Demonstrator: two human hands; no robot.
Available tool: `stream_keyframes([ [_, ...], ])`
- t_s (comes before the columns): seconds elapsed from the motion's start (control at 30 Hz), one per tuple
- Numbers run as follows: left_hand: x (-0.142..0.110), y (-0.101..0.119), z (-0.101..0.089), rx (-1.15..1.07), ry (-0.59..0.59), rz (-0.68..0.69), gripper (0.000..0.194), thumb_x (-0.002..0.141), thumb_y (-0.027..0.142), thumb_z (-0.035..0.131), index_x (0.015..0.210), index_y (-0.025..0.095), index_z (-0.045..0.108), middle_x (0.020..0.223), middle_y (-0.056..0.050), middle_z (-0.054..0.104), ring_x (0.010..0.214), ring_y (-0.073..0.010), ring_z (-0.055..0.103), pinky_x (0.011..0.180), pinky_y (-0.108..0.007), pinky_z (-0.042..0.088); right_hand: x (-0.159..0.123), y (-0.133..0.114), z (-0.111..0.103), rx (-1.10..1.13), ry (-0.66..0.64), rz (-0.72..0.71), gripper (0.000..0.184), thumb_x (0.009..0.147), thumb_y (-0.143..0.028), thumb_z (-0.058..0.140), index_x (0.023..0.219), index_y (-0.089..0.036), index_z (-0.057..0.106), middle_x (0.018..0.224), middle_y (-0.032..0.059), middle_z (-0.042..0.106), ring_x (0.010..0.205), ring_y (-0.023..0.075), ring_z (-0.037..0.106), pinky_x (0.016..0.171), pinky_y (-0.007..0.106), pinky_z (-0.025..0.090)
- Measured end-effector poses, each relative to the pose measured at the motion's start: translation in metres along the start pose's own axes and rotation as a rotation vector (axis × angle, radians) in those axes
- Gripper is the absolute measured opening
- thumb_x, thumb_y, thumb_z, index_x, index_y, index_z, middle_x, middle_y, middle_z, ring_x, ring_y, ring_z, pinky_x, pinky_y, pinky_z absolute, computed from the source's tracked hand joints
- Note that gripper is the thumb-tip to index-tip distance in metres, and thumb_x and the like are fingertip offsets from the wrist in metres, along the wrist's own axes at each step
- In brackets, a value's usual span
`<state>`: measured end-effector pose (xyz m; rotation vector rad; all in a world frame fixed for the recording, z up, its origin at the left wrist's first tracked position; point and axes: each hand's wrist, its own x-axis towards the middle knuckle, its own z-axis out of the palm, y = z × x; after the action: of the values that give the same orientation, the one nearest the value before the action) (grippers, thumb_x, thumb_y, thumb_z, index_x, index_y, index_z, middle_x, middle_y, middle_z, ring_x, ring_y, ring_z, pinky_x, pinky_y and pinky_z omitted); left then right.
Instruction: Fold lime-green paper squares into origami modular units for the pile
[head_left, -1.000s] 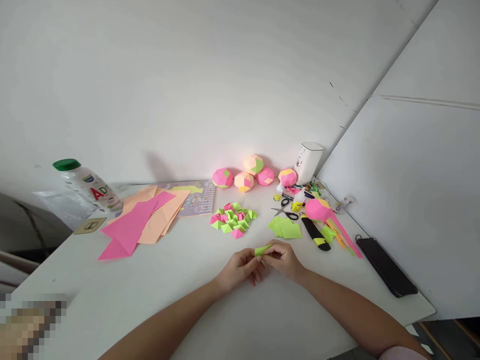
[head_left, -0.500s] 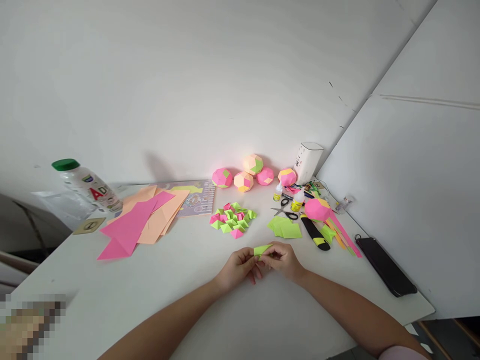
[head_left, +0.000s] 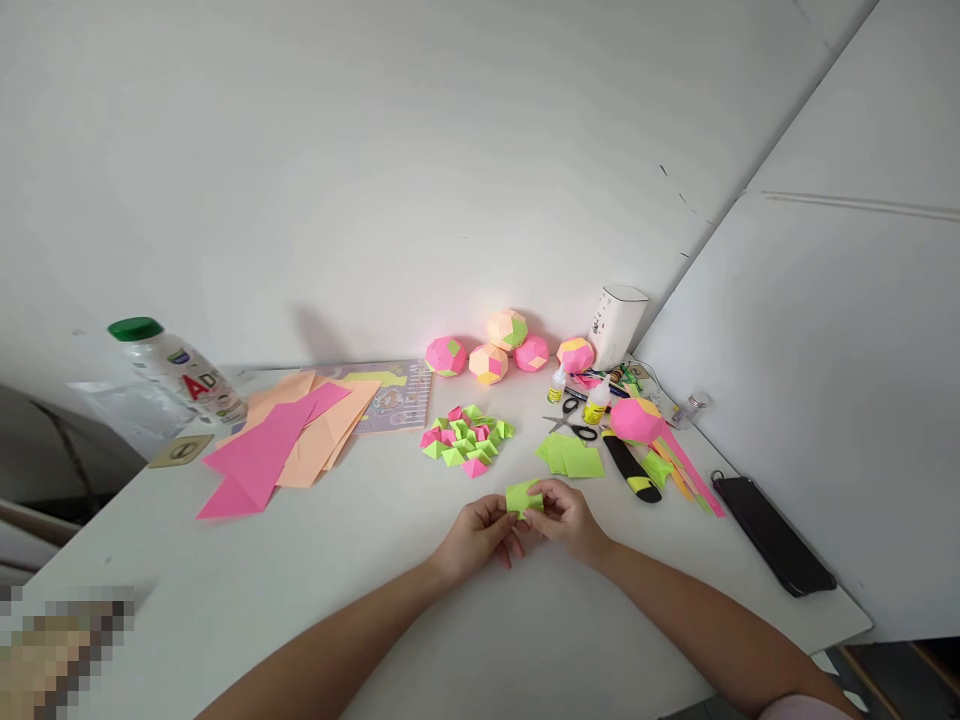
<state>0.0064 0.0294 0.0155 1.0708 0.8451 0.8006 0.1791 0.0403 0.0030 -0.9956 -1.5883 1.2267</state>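
We find the slip (head_left: pixel 520 495), a small green paper, pinched between both hands above the table (head_left: pixel 390 560). The left hand (head_left: pixel 472 535) is curled nearly closed, thumb and forefinger gripping the slip's left end; its remaining fingers hang loosely below. The right hand (head_left: pixel 570 518) is likewise curled, thumb in front, fingertips at the right edge.

Step, in our judgement: working a fold into the slip. To do it well, we would hold the left end steady, match edges and corners before pressing, and run the right thumb along the crease once, firmly. Too hard a pinch could mark the paper off the line. We cannot tell how sharp any crease is; fingers hide the lower edge.

Position: the slip lies between the two hands, touching both sets of fingertips, its upper face showing. Beyond it, well apart from the fingers, we note the pile (head_left: pixel 465 440) of folded pieces to the left and the green stack (head_left: pixel 583 461) to the right, near the scissors (head_left: pixel 583 432).
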Motion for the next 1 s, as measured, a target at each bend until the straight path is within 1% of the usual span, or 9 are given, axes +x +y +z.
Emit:
stream_keyframes([
  [0.07,0.0003,-0.001,-0.0012,-0.023,0.004,0.009,0.03,0.073,0.044,0.061,0.079,0.015,0.053,0.079,-0.003,0.065,0.051,-0.0129,0.062,0.042,-0.024,0.046,0.0013,0.0002,0.0007,0.097,-0.018,0.02,0.034,0.075,-0.029,0.064,0.101,-0.022,0.043,0.081,0.0006,0.059,0.061,0.0121,0.058,0.052,0.023,0.046],
  [0.13,0.0003,-0.0017,-0.002,-0.036,0.0,0.02,0.03,0.074,0.043,0.061,0.079,0.015,0.053,0.079,-0.004,0.064,0.052,-0.013,0.062,0.043,-0.024,0.047,0.0028,-0.0009,0.0012,0.149,-0.043,0.044,0.038,0.075,-0.033,0.064,0.103,-0.022,0.039,0.091,0.003,0.058,0.068,0.0131,0.059,0.054,0.024,0.047],
  [0.23,-0.0003,-0.0018,-0.0018,-0.037,-0.003,0.044,0.028,0.076,0.042,0.059,0.08,0.015,0.053,0.078,-0.004,0.065,0.051,-0.0125,0.061,0.043,-0.023,0.047,0.004,-0.0002,0.0004,0.134,-0.062,0.088,0.041,0.076,-0.037,0.062,0.107,-0.021,0.041,0.096,0.0056,0.055,0.071,0.0133,0.057,0.052,0.023,0.046],
  [0.37,-0.0018,-0.0005,-0.0002,-0.032,0.006,0.066,0.027,0.078,0.041,0.057,0.082,0.014,0.053,0.08,-0.005,0.065,0.05,-0.0115,0.06,0.044,-0.023,0.047,0.004,0.0033,-0.0024,0.138,-0.034,0.113,0.055,0.076,-0.036,0.064,0.121,-0.021,0.035,0.1,0.0061,0.052,0.071,0.0132,0.056,0.049,0.022,0.044],
  [0.43,-0.0021,-0.0001,0.0006,-0.031,0.011,0.071,0.028,0.078,0.042,0.057,0.082,0.014,0.052,0.075,-0.004,0.065,0.049,-0.0112,0.059,0.043,-0.023,0.047,0.004,0.0027,-0.0034,0.128,-0.072,0.129,0.043,0.076,-0.037,0.063,0.111,-0.019,0.045,0.09,0.0041,0.055,0.067,0.0128,0.055,0.05,0.022,0.043],
  [0.5,-0.002,-0.0002,0.0009,-0.03,0.021,0.072,0.029,0.078,0.043,0.057,0.083,0.015,0.052,0.071,-0.003,0.065,0.047,-0.011,0.058,0.043,-0.022,0.047,0.0043,0.0003,-0.0037,0.101,-0.13,0.131,0.028,0.078,-0.038,0.061,0.093,-0.016,0.054,0.076,0.0014,0.057,0.06,0.0113,0.052,0.05,0.022,0.041],
  [0.57,-0.0017,-0.0006,0.0011,-0.028,0.028,0.074,0.03,0.078,0.044,0.057,0.085,0.014,0.052,0.072,-0.003,0.065,0.048,-0.0111,0.058,0.043,-0.022,0.046,0.0046,-0.002,-0.0037,0.086,-0.16,0.124,0.024,0.078,-0.039,0.06,0.081,-0.015,0.056,0.067,-0.0002,0.057,0.055,0.01,0.048,0.049,0.022,0.037],
  [0.73,-0.0013,-0.0006,0.001,-0.016,0.033,0.076,0.031,0.078,0.045,0.056,0.086,0.015,0.053,0.078,-0.005,0.067,0.05,-0.0115,0.059,0.045,-0.023,0.047,0.0056,-0.0035,-0.0035,0.107,-0.162,0.165,0.026,0.078,-0.04,0.06,0.082,-0.015,0.058,0.069,0.0006,0.059,0.053,0.01,0.047,0.048,0.022,0.037],
  [1.0,-0.0014,-0.0013,0.0008,-0.018,0.038,0.073,0.03,0.077,0.044,0.058,0.083,0.015,0.053,0.079,-0.004,0.065,0.05,-0.0108,0.059,0.045,-0.023,0.046,0.0076,-0.0025,-0.0037,0.058,-0.131,0.186,0.029,0.076,-0.042,0.061,0.079,-0.013,0.06,0.065,0.0005,0.058,0.051,0.01,0.048,0.048,0.023,0.039],
])
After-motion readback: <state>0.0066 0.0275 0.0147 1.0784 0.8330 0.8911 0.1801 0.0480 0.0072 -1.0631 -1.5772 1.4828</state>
